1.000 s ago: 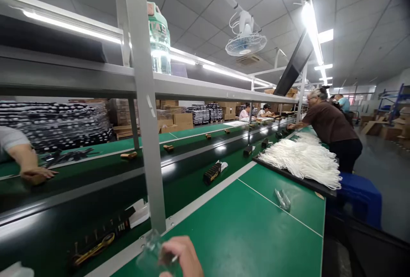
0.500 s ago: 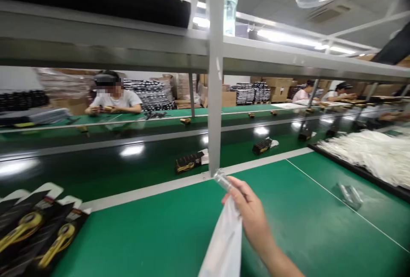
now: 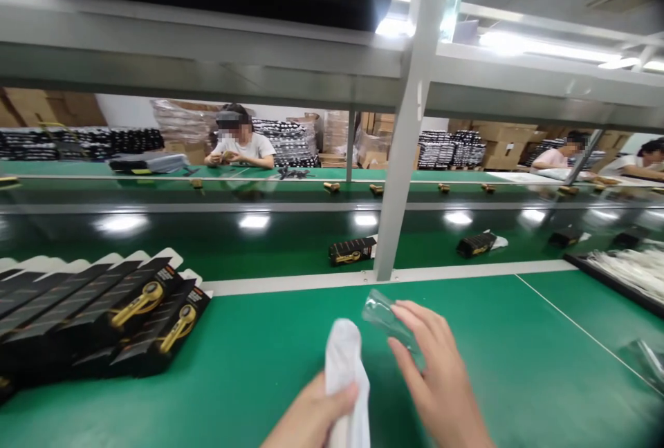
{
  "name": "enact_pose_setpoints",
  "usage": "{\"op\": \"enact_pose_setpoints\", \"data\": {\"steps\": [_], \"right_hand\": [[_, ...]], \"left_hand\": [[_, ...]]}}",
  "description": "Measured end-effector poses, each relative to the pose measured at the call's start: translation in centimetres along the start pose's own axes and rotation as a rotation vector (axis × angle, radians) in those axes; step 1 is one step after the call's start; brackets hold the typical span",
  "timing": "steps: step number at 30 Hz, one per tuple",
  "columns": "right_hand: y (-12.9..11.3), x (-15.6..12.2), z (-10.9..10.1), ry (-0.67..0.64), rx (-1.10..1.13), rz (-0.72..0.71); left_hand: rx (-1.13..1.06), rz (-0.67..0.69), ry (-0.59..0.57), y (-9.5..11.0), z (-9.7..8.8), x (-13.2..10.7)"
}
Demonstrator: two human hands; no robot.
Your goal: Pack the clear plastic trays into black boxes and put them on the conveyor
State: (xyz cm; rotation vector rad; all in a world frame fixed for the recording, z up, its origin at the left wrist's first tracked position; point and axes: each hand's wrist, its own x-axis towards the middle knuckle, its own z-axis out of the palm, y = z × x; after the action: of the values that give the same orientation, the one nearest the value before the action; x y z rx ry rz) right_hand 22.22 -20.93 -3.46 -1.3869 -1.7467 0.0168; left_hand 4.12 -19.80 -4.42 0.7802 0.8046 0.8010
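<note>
My left hand (image 3: 317, 410) is closed around a white, soft-looking bag (image 3: 343, 355) that stands nearly upright. Whatever is inside that bag is hidden. To its right, my right hand (image 3: 440, 372) grips a clear plastic shell (image 3: 386, 313) between thumb and fingers. The shell tilts up to the left, above the green bench (image 3: 249, 365), and a small gap separates it from the bag. Further right, another clear plastic shell (image 3: 646, 361) lies on the bench, partly cut off by the picture edge.
Several black boxes (image 3: 140, 306) with yellow pictures lie overlapping at left. A black tray (image 3: 612, 282) of white bags is at right. Beyond a metal post (image 3: 409, 144), a conveyor carries black boxes (image 3: 353, 251). Across it, a person (image 3: 241, 140) handles a small item.
My left hand has come into view holding the white bag, which was in my right hand with the shell. My right hand now has only the shell. The view has swung left.
</note>
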Motion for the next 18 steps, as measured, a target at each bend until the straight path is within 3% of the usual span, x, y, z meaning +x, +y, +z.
{"op": "enact_pose_setpoints", "data": {"steps": [2, 4, 6, 9, 11, 15, 18], "right_hand": [[0.1, -0.6, 0.2, 0.031, -0.063, -0.029], [-0.4, -1.0, 0.8, 0.006, -0.033, -0.043], [-1.4, -1.2, 1.8, -0.007, 0.052, 0.046], [-3.1, -1.7, 3.9, -0.023, 0.141, 0.135], [-3.9, -2.4, 5.3, -0.045, 0.081, 0.035], [-4.5, -3.6, 7.4, 0.008, -0.176, -0.179], [-4.6, -3.7, 7.4, 0.026, -0.246, -0.231]], "left_hand": [[-0.130, 0.108, 0.218, 0.5, -0.8, 0.3], [-0.192, 0.196, 0.336, 0.9, -1.0, 0.6], [-0.241, 0.214, 0.343, 0.9, -0.7, 0.8], [-0.274, 0.191, 0.254, 0.0, -0.5, 0.7], [-0.211, 0.214, 0.250, -0.8, -0.8, 0.5], [-0.028, 0.245, 0.366, -2.1, -1.9, 0.5], [-0.006, 0.253, 0.318, -2.4, -2.4, 0.7]]}}
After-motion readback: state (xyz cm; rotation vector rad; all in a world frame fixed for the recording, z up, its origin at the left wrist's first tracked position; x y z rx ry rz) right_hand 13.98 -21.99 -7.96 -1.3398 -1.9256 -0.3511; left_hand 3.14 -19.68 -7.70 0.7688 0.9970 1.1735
